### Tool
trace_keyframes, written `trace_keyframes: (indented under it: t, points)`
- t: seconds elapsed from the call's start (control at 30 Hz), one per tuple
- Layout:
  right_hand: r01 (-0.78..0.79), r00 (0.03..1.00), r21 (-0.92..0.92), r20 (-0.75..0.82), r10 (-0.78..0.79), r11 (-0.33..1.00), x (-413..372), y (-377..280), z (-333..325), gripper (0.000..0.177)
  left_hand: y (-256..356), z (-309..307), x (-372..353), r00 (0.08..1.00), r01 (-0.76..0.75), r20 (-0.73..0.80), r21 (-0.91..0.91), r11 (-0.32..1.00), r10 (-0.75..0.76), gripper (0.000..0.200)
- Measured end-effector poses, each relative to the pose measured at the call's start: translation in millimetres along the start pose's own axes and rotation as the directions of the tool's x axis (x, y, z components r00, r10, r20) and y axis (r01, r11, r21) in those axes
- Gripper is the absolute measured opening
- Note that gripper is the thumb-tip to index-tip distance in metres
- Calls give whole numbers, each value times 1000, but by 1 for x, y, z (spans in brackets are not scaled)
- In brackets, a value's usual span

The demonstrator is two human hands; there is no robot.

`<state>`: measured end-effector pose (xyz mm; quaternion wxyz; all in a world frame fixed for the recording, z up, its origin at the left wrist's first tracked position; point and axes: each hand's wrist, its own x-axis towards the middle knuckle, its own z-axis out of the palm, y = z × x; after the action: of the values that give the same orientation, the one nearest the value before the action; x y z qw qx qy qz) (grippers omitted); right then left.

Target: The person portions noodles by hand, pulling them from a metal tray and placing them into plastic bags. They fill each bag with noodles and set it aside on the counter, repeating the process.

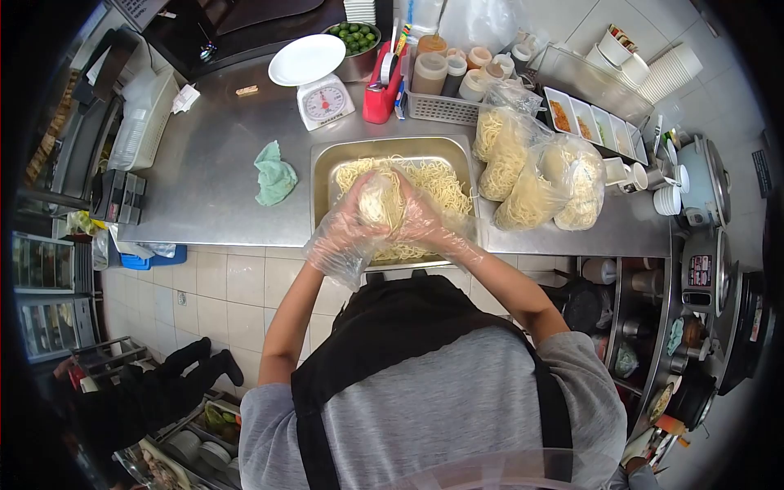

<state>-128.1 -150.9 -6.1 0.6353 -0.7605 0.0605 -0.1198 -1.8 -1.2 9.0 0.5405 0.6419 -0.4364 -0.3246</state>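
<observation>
A ball of pale yellow noodles (381,202) is cupped between my two hands, above a steel tray (322,175) of loose noodles (445,181). My left hand (347,224), in a clear plastic glove, wraps the ball from the left. From the other side my right hand (420,216), gloved the same way, closes round it. The fingers of both curve over the far side of the ball and are partly hidden by it. Loose plastic from the gloves hangs at both wrists, over the tray's near part.
Several plastic bags of noodles (531,192) lie right of the tray. A green cloth (275,173) rests to its left. Behind stand a kitchen scale (324,100), a red tape dispenser (380,94) and a basket of sauce bottles (441,108). Another person's dark-clothed legs (184,365) show at lower left.
</observation>
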Motion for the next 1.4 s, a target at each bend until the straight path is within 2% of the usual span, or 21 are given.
trace_keyframes:
  t: [0.07,0.17,0.27,0.37,0.47,0.57,0.6,0.67,0.73,0.8,0.87,0.93,1.0,1.07,1.1,1.17,1.2,1.27,1.3,1.37,1.4]
  points:
    - [50,998,163,-52,-42,985,3,7,6,126,-6,1,0,999,29,-26,-99,995,-31,103]
    - [22,997,95,-71,-15,995,5,30,8,118,-15,0,-1,995,76,-51,-136,988,-84,95]
    - [11,998,28,-62,-9,1000,7,19,8,110,-22,0,0,992,89,-83,-124,988,-99,88]
    - [-69,997,-8,-36,69,998,10,19,8,107,-23,1,-3,983,103,-138,-138,985,-122,82]
    - [-85,984,-194,-172,51,977,5,33,14,104,-22,3,-5,977,96,-182,-99,990,-113,77]
    - [-187,982,-218,-80,174,958,7,-12,6,102,-15,0,-6,978,112,-157,-149,982,-136,73]
    - [-116,993,-233,-53,106,966,5,-22,4,101,-12,-1,-5,979,124,-136,-185,975,-150,72]
    - [32,999,-257,-1,-33,966,-1,-33,-1,99,-6,-3,-5,993,-5,-118,-171,985,-15,72]
    - [-10,998,-296,64,30,955,3,-27,-9,96,-2,-4,-5,991,-77,-116,-135,988,61,71]
    - [-9,999,-250,39,19,968,2,-11,-5,93,0,-1,-8,988,-87,-132,-73,994,77,69]
    - [57,993,-121,-92,-69,991,1,17,11,90,-12,1,-7,984,-19,-179,-86,996,3,65]
    - [13,991,-141,-133,-32,990,-4,36,14,87,-8,4,-5,971,80,-217,-83,993,-97,60]
    - [-80,990,-238,-130,50,968,-4,42,15,85,9,7,-6,938,216,-264,-61,975,-224,56]
    - [-215,976,-415,-114,184,884,5,11,9,85,-6,8,-5,938,186,-249,-232,955,-243,53]
    - [-252,966,-367,-40,256,895,13,5,3,90,-11,8,-2,939,168,-238,-313,935,-248,52]
    - [-335,917,-276,122,379,901,28,-6,-7,102,-4,-4,2,968,121,-203,-143,982,-149,60]
    - [-273,940,-357,100,327,893,25,-22,-6,108,2,-9,2,979,91,-179,-58,994,-100,64]
    - [-152,975,-516,61,213,843,13,-50,-4,120,21,-9,-5,972,80,-183,-334,939,-148,77]
    - [-117,981,-583,61,187,804,6,-41,-2,124,27,-8,-11,968,74,-178,-464,883,-175,84]
    - [-45,987,-703,78,140,710,-8,-14,2,132,29,-18,-26,986,58,-131,-324,944,-105,95]
    - [-64,982,-730,74,172,680,-10,-15,3,133,27,-23,-31,992,46,-102,-254,966,-74,100]
